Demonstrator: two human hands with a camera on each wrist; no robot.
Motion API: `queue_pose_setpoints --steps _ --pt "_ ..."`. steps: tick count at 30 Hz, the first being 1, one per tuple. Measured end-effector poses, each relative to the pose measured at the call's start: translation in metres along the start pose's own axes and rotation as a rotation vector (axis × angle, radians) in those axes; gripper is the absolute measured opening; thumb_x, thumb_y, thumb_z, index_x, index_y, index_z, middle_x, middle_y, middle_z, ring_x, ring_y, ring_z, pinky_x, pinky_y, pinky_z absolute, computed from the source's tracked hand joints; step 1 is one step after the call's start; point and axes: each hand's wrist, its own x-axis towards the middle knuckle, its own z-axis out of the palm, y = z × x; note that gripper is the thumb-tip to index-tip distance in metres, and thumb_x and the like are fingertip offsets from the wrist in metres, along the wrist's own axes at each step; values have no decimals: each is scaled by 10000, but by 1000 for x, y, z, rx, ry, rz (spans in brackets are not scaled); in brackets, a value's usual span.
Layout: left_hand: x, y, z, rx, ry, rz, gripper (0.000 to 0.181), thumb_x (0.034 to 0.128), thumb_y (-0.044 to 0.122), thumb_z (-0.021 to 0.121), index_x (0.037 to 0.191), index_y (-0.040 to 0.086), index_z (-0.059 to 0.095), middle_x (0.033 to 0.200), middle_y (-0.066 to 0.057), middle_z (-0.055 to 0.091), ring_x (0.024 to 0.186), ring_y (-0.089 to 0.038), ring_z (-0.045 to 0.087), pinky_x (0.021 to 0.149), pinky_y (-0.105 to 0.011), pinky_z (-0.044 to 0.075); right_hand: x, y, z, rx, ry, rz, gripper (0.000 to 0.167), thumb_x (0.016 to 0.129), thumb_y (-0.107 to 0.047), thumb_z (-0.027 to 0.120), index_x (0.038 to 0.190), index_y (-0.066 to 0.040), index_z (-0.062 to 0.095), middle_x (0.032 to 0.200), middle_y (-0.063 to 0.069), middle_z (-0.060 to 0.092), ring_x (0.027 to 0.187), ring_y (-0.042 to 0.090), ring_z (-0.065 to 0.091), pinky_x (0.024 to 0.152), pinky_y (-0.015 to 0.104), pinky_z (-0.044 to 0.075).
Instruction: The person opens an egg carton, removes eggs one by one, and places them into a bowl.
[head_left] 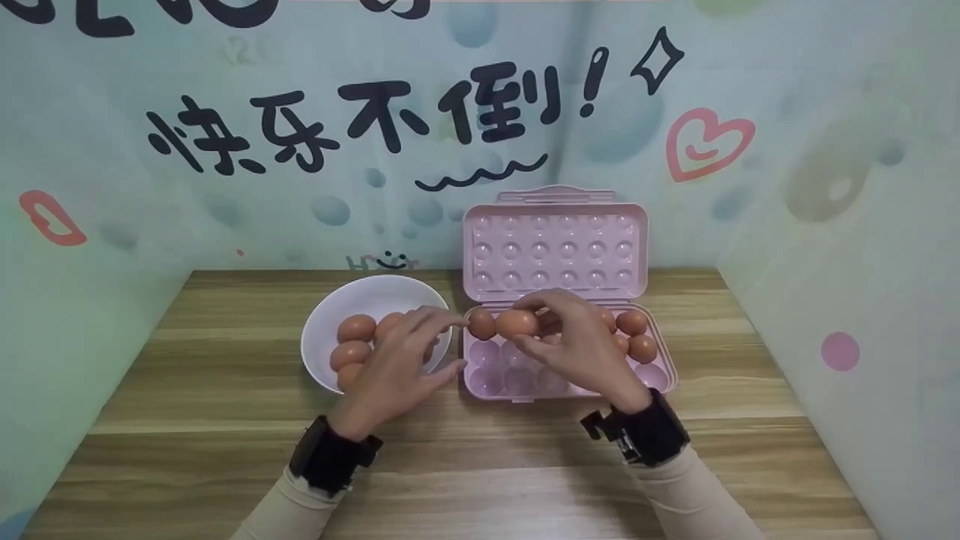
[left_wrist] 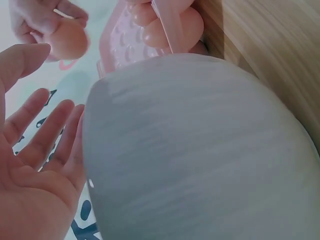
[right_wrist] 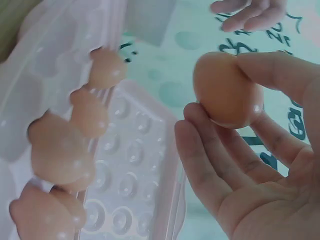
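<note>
Over the pink egg box (head_left: 570, 396), my right hand (head_left: 581, 349) pinches a brown egg (head_left: 517, 323) between thumb and fingers. The right wrist view shows this egg (right_wrist: 225, 90) raised above the box. My left hand (head_left: 397, 364) has its fingers extended above the right side of the white bowl (head_left: 319, 319) and holds nothing. Several eggs (head_left: 351, 354) lie in the bowl, partly hidden by that hand. More eggs (head_left: 632, 322) sit in the box's cups, mainly the back rows; some are behind my right hand. Front cups (head_left: 486, 380) at the left are bare.
The box's dimpled lid (head_left: 555, 251) stands upright at the back, near the printed backdrop (head_left: 375, 210). Bowl and box stand side by side on the wooden table (head_left: 480, 465). Printed cloth also rises along the left and right sides.
</note>
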Motion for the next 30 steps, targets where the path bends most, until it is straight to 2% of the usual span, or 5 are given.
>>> queue_pose_setpoints --steps 6,10,19,24,30 --pt "3 6 5 2 59 39 520 888 219 879 1352 141 657 1301 -17 672 1201 -189 631 1033 -353 540 -3 -10 -3 156 -14 42 364 886 -171 881 1208 -113 722 1143 20 737 976 167 756 888 315 625" --pt "5 11 8 2 97 73 565 865 209 899 1362 124 643 1325 -31 658 1226 -180 627 1043 -324 547 -6 -14 -2 230 -63 83 362 906 -200 866 1216 -120 698 1150 23 740 1022 187 758 919 326 618" --pt "5 18 18 -80 133 191 497 870 149 889 1301 113 644 1331 -32 657 1248 -163 621 988 -289 571 -8 -19 6 314 -132 69 337 911 -155 851 1189 -113 665 1146 47 723 989 208 756 909 359 622" --pt "4 18 18 -58 147 215 457 861 168 897 1251 120 663 1289 -29 679 1258 -169 637 1085 -316 519 -8 -22 11 324 -156 40 354 904 -140 854 1191 -96 651 1131 50 728 1000 193 755 906 342 621" --pt "5 18 17 -40 138 215 438 839 170 910 1210 114 683 1205 -29 692 1197 -179 670 1074 -348 536 -10 -22 15 303 -189 19 378 926 -186 846 1236 -95 650 1185 30 727 1042 168 752 932 325 613"
